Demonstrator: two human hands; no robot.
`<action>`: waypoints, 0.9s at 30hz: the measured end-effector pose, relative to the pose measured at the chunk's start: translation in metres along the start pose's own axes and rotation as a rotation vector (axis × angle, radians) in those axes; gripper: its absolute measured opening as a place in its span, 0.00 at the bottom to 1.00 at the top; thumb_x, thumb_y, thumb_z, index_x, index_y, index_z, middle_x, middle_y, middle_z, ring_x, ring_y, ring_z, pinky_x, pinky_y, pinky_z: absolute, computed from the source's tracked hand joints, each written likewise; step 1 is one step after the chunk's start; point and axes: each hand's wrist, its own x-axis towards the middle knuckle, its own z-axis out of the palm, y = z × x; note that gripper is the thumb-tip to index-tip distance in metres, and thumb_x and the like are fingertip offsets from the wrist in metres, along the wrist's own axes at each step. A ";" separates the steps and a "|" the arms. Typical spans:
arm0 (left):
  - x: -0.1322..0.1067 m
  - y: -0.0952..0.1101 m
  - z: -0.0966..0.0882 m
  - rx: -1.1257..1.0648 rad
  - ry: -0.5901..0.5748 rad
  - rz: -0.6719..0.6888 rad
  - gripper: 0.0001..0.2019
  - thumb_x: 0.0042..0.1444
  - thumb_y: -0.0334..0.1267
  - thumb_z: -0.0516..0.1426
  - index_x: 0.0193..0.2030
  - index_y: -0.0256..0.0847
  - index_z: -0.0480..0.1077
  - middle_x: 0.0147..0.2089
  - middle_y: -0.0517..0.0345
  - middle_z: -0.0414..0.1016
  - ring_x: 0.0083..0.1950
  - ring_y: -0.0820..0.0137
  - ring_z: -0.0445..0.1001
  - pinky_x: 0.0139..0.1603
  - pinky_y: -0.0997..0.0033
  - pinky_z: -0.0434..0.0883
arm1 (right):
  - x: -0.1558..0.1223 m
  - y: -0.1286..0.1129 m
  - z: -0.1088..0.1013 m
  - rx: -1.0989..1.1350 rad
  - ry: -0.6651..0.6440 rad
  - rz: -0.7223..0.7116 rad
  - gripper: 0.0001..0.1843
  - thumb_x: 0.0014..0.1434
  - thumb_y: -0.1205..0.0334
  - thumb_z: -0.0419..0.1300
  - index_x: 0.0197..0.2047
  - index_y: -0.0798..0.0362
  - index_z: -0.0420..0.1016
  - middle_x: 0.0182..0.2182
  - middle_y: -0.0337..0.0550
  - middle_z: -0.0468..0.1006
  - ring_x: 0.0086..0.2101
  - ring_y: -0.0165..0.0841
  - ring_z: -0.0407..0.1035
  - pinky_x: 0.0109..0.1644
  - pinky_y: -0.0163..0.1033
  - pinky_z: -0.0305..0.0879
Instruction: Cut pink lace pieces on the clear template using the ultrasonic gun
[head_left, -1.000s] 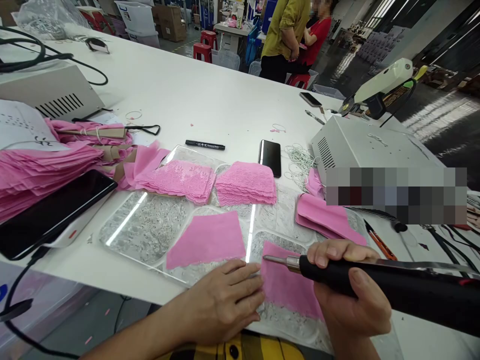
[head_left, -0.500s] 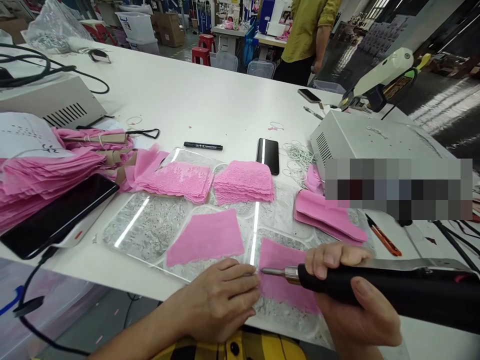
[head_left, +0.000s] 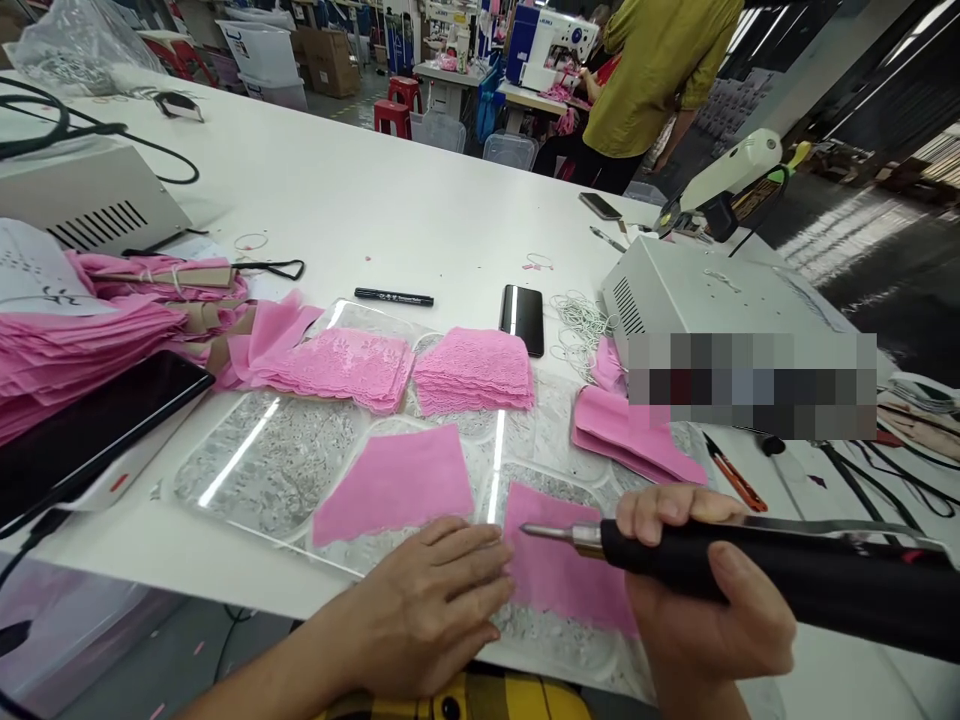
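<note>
My right hand (head_left: 712,610) is wrapped round a black handheld tool (head_left: 817,575) with a pointed metal tip. The tip is over a pink fabric piece (head_left: 562,570); whether it touches the cloth I cannot tell. Palm down, my left hand (head_left: 435,605) lies with fingers stretched out at that piece's left edge. A second pink fabric piece (head_left: 401,480) lies flat just beyond the left hand. Both pieces rest on a clear patterned template (head_left: 247,470). Two stacks of pink lace pieces, one left (head_left: 345,365) and one right (head_left: 476,370), sit at its far side.
Folded pink fabric (head_left: 637,435), an orange cutter (head_left: 735,472) and a grey metal box (head_left: 675,290) are on the right. A black phone (head_left: 523,320) and marker (head_left: 394,297) lie beyond the stacks. Pink bundles (head_left: 90,340) and a large phone (head_left: 105,435) crowd the left. Someone in a yellow-green shirt (head_left: 645,80) stands behind.
The view has shifted slightly, so most things on the table appear a little further left. My hands and the tool keep nearly the same pose. The person behind has moved right.
</note>
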 end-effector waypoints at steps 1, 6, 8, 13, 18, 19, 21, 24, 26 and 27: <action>0.000 -0.001 0.001 0.018 -0.006 -0.009 0.14 0.63 0.36 0.53 0.53 0.37 0.69 0.55 0.48 0.74 0.59 0.59 0.69 0.60 0.58 0.65 | 0.003 0.000 -0.002 -0.022 0.054 -0.039 0.05 0.48 0.62 0.58 0.30 0.53 0.69 0.24 0.36 0.66 0.21 0.27 0.63 0.24 0.37 0.64; -0.002 -0.004 0.007 0.117 -0.097 -0.043 0.21 0.63 0.45 0.55 0.60 0.38 0.65 0.62 0.47 0.67 0.66 0.51 0.62 0.63 0.48 0.63 | 0.008 0.002 -0.012 -0.114 0.152 -0.129 0.05 0.46 0.64 0.57 0.31 0.52 0.68 0.25 0.36 0.67 0.23 0.28 0.64 0.27 0.40 0.65; -0.003 -0.004 0.008 0.133 -0.130 -0.050 0.22 0.63 0.46 0.55 0.61 0.39 0.65 0.63 0.48 0.66 0.67 0.51 0.61 0.64 0.47 0.62 | 0.008 0.004 -0.013 -0.112 0.143 -0.124 0.05 0.47 0.64 0.58 0.31 0.52 0.68 0.26 0.36 0.67 0.23 0.28 0.64 0.28 0.40 0.65; -0.003 -0.004 0.008 0.150 -0.202 -0.061 0.25 0.60 0.44 0.58 0.62 0.38 0.64 0.65 0.47 0.64 0.68 0.50 0.59 0.64 0.45 0.61 | 0.007 0.006 -0.011 -0.114 0.131 -0.115 0.05 0.47 0.64 0.59 0.32 0.52 0.69 0.26 0.36 0.67 0.23 0.29 0.64 0.28 0.39 0.66; -0.004 -0.004 0.008 0.125 -0.147 -0.074 0.22 0.63 0.45 0.55 0.61 0.41 0.65 0.63 0.50 0.67 0.67 0.53 0.60 0.65 0.47 0.62 | 0.008 0.007 -0.008 -0.141 0.124 -0.145 0.03 0.48 0.65 0.59 0.30 0.52 0.68 0.26 0.36 0.69 0.24 0.29 0.65 0.28 0.39 0.67; -0.004 -0.004 0.009 0.126 -0.148 -0.073 0.22 0.63 0.45 0.56 0.62 0.41 0.65 0.63 0.50 0.67 0.67 0.53 0.60 0.65 0.47 0.61 | 0.009 0.007 -0.007 -0.141 0.124 -0.143 0.04 0.48 0.65 0.59 0.30 0.52 0.68 0.26 0.36 0.69 0.24 0.29 0.65 0.28 0.39 0.67; -0.005 -0.005 0.009 0.138 -0.161 -0.061 0.23 0.61 0.43 0.57 0.62 0.40 0.64 0.63 0.49 0.66 0.68 0.52 0.59 0.66 0.47 0.61 | 0.010 0.005 -0.008 -0.130 0.140 -0.129 0.04 0.48 0.65 0.59 0.31 0.52 0.69 0.26 0.36 0.68 0.24 0.29 0.65 0.28 0.39 0.67; -0.007 -0.006 0.009 0.172 -0.188 -0.033 0.25 0.61 0.41 0.58 0.64 0.39 0.62 0.65 0.48 0.64 0.69 0.53 0.57 0.66 0.47 0.60 | 0.012 -0.002 -0.012 -0.117 0.199 -0.121 0.04 0.47 0.64 0.59 0.30 0.52 0.68 0.25 0.35 0.67 0.24 0.28 0.64 0.28 0.39 0.66; -0.007 -0.007 0.009 0.195 -0.194 -0.020 0.25 0.61 0.41 0.58 0.64 0.39 0.62 0.65 0.49 0.63 0.69 0.53 0.56 0.66 0.47 0.60 | 0.013 -0.006 -0.016 -0.133 0.235 -0.133 0.04 0.46 0.64 0.58 0.29 0.52 0.68 0.25 0.35 0.67 0.23 0.28 0.64 0.27 0.38 0.65; -0.007 -0.007 0.009 0.204 -0.195 -0.014 0.25 0.61 0.40 0.58 0.64 0.39 0.62 0.66 0.49 0.63 0.69 0.53 0.57 0.66 0.47 0.61 | 0.013 -0.008 -0.018 -0.147 0.245 -0.140 0.04 0.45 0.64 0.58 0.29 0.52 0.68 0.24 0.35 0.67 0.23 0.28 0.64 0.26 0.38 0.65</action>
